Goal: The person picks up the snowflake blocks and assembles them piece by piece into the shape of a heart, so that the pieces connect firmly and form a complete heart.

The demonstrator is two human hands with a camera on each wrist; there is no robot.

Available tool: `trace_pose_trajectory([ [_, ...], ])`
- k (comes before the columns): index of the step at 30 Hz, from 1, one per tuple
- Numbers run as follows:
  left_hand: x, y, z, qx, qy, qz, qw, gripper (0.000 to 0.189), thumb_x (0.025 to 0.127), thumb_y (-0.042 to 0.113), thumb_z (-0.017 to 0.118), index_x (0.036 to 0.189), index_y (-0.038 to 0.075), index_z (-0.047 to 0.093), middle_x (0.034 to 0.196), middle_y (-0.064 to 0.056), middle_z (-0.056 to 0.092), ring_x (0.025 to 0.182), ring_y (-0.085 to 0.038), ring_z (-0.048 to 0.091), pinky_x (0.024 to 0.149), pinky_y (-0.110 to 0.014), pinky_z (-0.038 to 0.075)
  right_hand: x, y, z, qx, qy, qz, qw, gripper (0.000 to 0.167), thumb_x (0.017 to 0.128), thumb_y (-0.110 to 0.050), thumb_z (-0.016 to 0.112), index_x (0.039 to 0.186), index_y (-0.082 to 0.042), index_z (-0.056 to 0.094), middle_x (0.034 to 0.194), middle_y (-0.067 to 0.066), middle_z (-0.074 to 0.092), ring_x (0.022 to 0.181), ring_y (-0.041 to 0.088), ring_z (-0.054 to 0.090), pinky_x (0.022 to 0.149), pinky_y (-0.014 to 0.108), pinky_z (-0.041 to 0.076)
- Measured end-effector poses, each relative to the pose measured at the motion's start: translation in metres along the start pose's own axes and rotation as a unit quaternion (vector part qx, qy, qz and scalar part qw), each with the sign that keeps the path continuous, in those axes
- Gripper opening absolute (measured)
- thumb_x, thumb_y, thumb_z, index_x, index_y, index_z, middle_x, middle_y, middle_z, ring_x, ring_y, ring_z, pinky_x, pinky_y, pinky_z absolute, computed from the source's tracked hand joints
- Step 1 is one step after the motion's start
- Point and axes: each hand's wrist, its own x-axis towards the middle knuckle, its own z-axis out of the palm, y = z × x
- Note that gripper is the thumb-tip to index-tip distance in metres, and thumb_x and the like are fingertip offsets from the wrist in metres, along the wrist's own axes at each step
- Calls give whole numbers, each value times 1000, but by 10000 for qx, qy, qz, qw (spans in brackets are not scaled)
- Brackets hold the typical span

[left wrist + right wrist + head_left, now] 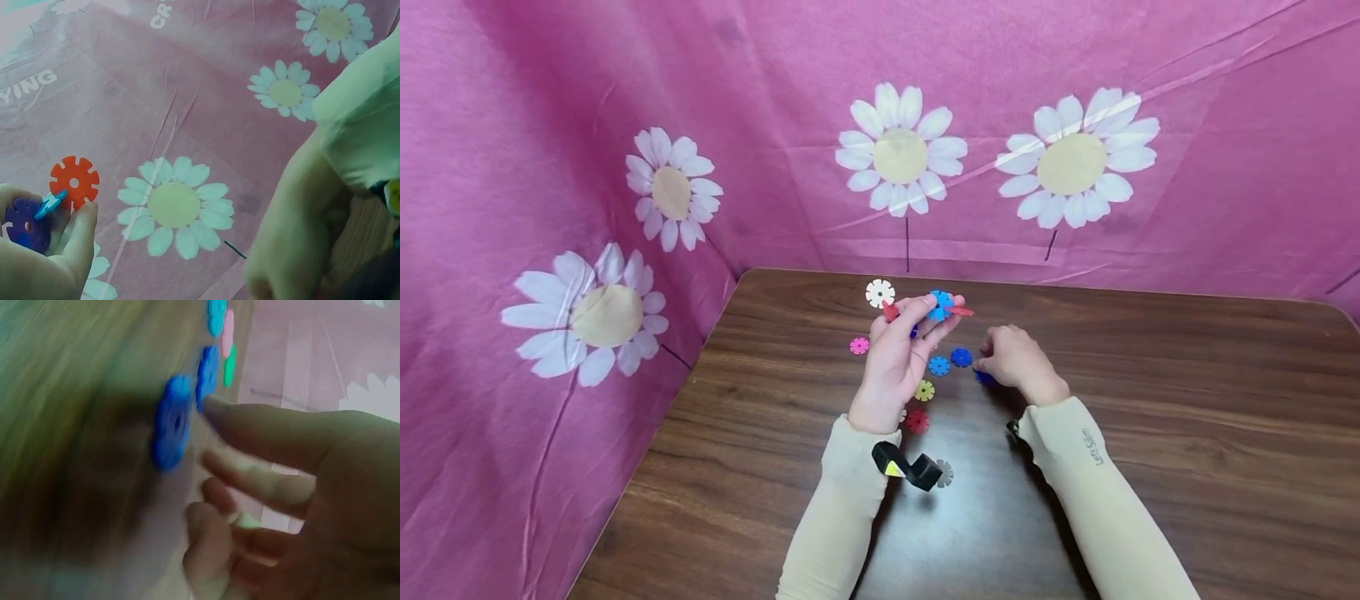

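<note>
My left hand (895, 362) is raised over the table and holds a cluster of joined notched plastic discs. A light blue disc (941, 310) sits under the thumb, with red discs at the cluster's sides. In the left wrist view an orange-red disc (61, 182) stands up at the fingertips and a dark purple-blue disc (26, 232) lies in the palm. My right hand (1021, 364) is low over the table, fingers loosely bent and thumb apart. Close beyond its fingertips is a dark blue disc (166, 434), with nothing between thumb and fingers.
Loose discs lie on the wooden table (1187, 417): another dark blue one (961, 357), a light blue one (938, 367), a yellow-green one (924, 390), a red one (917, 422), a pink one (859, 346) and a white one (880, 286). A pink daisy-print cloth (775, 125) hangs behind.
</note>
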Motion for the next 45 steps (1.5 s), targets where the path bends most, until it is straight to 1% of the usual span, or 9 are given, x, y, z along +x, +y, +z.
trace_pose_trajectory([
  [5,-1,-3,-1,-9,33,-82,10000,27,93,1,56,68,11,51,83,-6,74,92,-24,73,95,-41,53,15,-9,10,-280,-113,-542,9981,26,79,-14,76,99,0,65,94,15,62,93,30,53,83,45,48],
  [12,-2,-6,-3,17,39,-96,9999,26,93,1,55,69,10,54,79,-4,73,94,-25,72,99,-45,48,21,-3,6,-156,-812,-108,9965,25,78,-14,78,89,-2,60,86,9,62,82,24,56,77,39,49],
  [19,-3,-8,-6,-88,179,-118,9997,25,93,3,58,69,9,58,78,-4,72,93,-25,72,96,-42,51,-7,1,9,1196,452,-381,9911,7,88,-11,69,88,-5,68,74,2,66,67,12,59,67,27,49],
  [21,-3,-8,-6,-95,180,-127,9997,25,93,3,58,69,9,60,80,-4,73,93,-25,73,95,-41,52,-23,-5,3,2667,1074,-326,9572,13,92,-10,65,98,1,69,76,2,70,66,10,65,68,24,55],
  [25,-1,-8,-5,-14,97,-110,9999,25,94,4,56,72,9,66,81,-4,74,92,-23,73,94,-39,52,-53,-25,-19,5197,2167,-714,8233,27,90,-2,66,111,13,63,77,3,71,64,11,70,64,24,59],
  [27,-1,-8,-4,22,69,-107,9999,26,94,4,56,72,9,68,81,-4,74,92,-22,73,93,-39,53,-63,-34,-29,5601,2386,-1009,7868,28,87,1,68,111,13,63,75,2,71,60,12,69,60,23,58],
  [34,-2,-6,0,119,-17,-158,9998,27,94,3,56,70,10,66,86,-5,75,91,-21,73,94,-39,52,-73,-50,-41,5463,2379,-1401,7908,25,86,4,67,109,12,65,73,-1,72,59,11,69,58,22,57],
  [41,-3,-6,2,479,-55,-54,9988,23,93,2,55,74,9,63,84,-4,75,91,-21,73,98,-44,50,-74,-56,-41,4984,2627,-1262,8165,24,85,2,70,107,12,67,66,-2,69,55,10,66,54,20,55],
  [45,-3,-8,4,555,-113,54,9984,22,93,0,54,74,8,59,85,-6,75,90,-22,73,98,-46,49,-75,-59,-41,5094,2799,-1108,8062,22,83,5,70,103,13,68,61,1,68,50,11,63,49,21,53],
])
